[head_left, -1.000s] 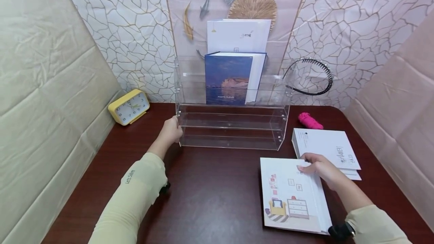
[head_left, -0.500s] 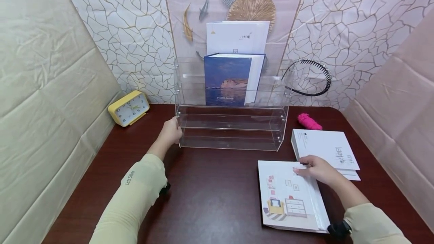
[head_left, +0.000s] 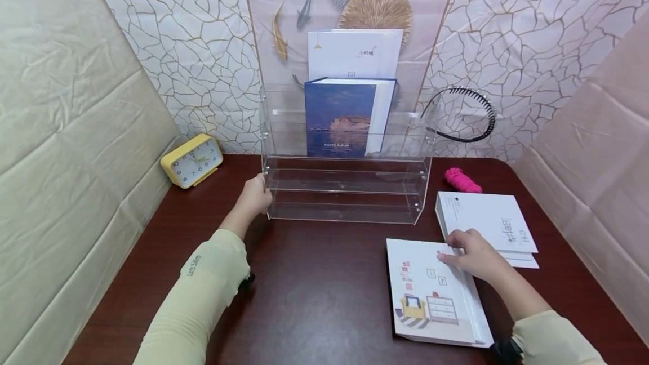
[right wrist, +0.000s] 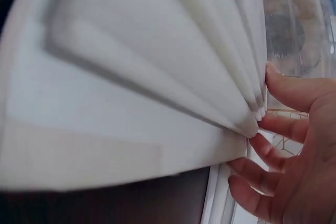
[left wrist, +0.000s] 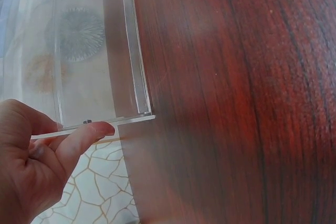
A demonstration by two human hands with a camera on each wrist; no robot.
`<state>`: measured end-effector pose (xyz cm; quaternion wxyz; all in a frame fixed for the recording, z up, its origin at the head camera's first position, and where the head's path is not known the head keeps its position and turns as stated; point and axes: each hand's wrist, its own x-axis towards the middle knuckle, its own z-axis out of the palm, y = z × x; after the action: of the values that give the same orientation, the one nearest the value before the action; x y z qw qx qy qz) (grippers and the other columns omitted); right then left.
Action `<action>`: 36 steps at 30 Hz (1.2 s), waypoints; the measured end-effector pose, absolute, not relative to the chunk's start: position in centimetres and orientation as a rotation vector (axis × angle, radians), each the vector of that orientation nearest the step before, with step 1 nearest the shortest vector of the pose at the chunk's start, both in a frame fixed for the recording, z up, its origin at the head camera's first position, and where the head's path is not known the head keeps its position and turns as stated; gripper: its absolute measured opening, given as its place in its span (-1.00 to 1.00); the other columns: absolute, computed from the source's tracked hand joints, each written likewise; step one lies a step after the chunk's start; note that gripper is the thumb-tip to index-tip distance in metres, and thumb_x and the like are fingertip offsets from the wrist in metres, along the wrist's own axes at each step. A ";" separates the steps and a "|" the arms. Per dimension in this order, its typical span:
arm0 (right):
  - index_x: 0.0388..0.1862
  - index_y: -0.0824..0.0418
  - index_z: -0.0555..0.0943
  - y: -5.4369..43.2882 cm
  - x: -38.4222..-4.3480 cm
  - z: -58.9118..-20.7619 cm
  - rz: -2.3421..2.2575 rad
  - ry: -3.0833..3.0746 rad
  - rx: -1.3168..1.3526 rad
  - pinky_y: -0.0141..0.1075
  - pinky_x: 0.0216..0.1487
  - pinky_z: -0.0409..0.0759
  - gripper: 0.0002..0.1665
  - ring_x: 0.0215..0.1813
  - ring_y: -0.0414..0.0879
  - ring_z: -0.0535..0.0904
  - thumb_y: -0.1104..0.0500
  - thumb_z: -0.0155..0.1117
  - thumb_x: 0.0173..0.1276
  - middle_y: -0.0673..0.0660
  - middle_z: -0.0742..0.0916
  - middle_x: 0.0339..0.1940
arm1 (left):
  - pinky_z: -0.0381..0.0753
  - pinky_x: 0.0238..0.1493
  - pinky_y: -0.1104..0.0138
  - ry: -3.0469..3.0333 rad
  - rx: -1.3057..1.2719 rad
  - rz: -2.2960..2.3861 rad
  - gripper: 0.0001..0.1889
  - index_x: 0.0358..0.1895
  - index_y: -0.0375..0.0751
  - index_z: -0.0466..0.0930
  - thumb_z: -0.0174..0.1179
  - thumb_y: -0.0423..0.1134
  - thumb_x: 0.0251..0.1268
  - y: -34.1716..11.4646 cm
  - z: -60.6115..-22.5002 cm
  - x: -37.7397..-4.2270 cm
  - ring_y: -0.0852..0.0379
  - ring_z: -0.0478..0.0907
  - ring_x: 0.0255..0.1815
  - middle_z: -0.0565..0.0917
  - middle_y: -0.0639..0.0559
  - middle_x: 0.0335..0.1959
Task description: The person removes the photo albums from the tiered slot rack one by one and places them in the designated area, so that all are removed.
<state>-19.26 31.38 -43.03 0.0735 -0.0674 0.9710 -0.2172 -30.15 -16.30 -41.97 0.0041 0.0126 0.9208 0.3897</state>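
Observation:
My left hand (head_left: 254, 194) grips the left side panel of a clear acrylic tiered rack (head_left: 345, 191); in the left wrist view its thumb and fingers pinch the panel's edge (left wrist: 136, 117). With my right hand (head_left: 472, 253) I hold a white photo album (head_left: 423, 311) with a drawn armchair and dresser on its cover. The thumb lies on the cover near the top, the fingers at the far edge. From the right wrist view the album's pages (right wrist: 157, 51) fan apart, and my right hand (right wrist: 299, 140) pinches their corner. The upper tiers carry a blue photo album (head_left: 339, 117) and a white album (head_left: 355, 52).
Another white album (head_left: 484, 218) lies flat at the right, partly behind the held one. Beyond it is a pink yarn bundle (head_left: 462, 180). A black headband (head_left: 489, 117) hangs at the rack's right side. A yellow alarm clock (head_left: 192, 160) stands at the back left, near the fabric wall.
My right hand and the held album have shifted slightly left and nearer to me, with the thumb further over the cover. My left hand keeps its grip on the rack.

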 end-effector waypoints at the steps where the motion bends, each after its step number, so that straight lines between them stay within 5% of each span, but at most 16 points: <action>1: -0.11 0.29 0.53 31.3 -19.1 -43.0 -0.618 2.920 -0.177 -0.05 -0.24 0.48 -0.39 -0.21 0.06 0.40 -0.14 0.41 0.07 0.24 0.51 -0.21 | 0.51 -0.72 0.34 2.886 0.037 1.220 -0.79 -0.06 -0.45 0.30 -0.12 -0.44 0.26 -16.3 -42.0 -30.1 0.10 0.48 -0.76 0.54 -0.30 -0.39; 10: -0.19 0.30 0.48 31.6 -19.3 -41.7 -0.504 2.936 -0.084 -0.14 -0.40 0.45 -0.28 -0.32 0.02 0.43 -0.30 0.36 0.03 0.20 0.53 -0.33 | 0.54 -0.70 0.32 2.880 0.016 1.205 -0.73 0.01 -0.46 0.29 -0.13 -0.44 0.28 -16.2 -41.8 -30.0 0.08 0.51 -0.74 0.54 -0.32 -0.34; 17: -0.20 0.33 0.53 31.4 -20.1 -37.5 -0.783 3.150 -0.168 -0.16 -0.44 0.49 -0.53 -0.39 0.03 0.53 -0.10 0.17 0.34 0.23 0.64 -0.37 | 0.55 -0.69 0.32 2.886 0.020 1.197 -0.74 0.01 -0.46 0.29 -0.11 -0.43 0.29 -16.2 -41.7 -30.0 0.04 0.54 -0.72 0.56 -0.33 -0.33; 23: -0.26 0.23 0.59 30.4 -20.7 -31.8 -1.035 3.422 -0.332 -0.43 -0.59 0.37 -0.71 -0.57 -0.31 0.49 0.00 0.18 0.35 0.13 0.66 -0.56 | 0.56 -0.68 0.31 2.856 0.019 1.228 -0.74 0.01 -0.46 0.29 -0.12 -0.44 0.29 -16.2 -41.8 -30.0 0.06 0.52 -0.69 0.54 -0.34 -0.28; 26: -0.31 0.28 0.61 29.3 -21.2 -28.6 -1.209 3.499 -0.510 -0.60 -0.54 0.38 -0.78 -0.56 -0.47 0.46 0.11 0.23 0.32 0.11 0.67 -0.54 | 0.55 -0.67 0.32 2.843 0.010 1.231 -0.75 0.02 -0.45 0.29 -0.12 -0.44 0.30 -16.3 -41.9 -30.0 0.06 0.51 -0.68 0.54 -0.33 -0.28; 31: -0.28 0.36 0.61 27.2 -22.3 -23.7 -1.301 3.608 -0.746 -0.68 -0.43 0.39 -0.77 -0.46 -0.54 0.45 0.16 0.24 0.30 -0.18 0.62 -0.48 | 0.56 -0.65 0.31 2.837 -0.004 1.220 -0.73 0.04 -0.44 0.29 -0.12 -0.43 0.32 -16.3 -41.9 -30.1 0.04 0.53 -0.67 0.55 -0.32 -0.23; 36: -0.02 0.28 0.58 25.4 -23.8 -20.3 -1.332 3.557 -0.701 -0.63 -0.26 0.40 -0.62 -0.26 -0.50 0.47 0.04 0.21 0.32 0.08 0.69 -0.22 | 0.55 -0.67 0.30 2.871 0.016 1.206 -0.76 -0.02 -0.46 0.32 -0.12 -0.43 0.29 -16.2 -41.8 -30.1 0.04 0.53 -0.72 0.56 -0.28 -0.40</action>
<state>-23.79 25.39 -20.33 -0.3526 -0.1699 0.8618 -0.3227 -30.06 -16.16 -41.80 0.0139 0.0051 0.9219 0.3872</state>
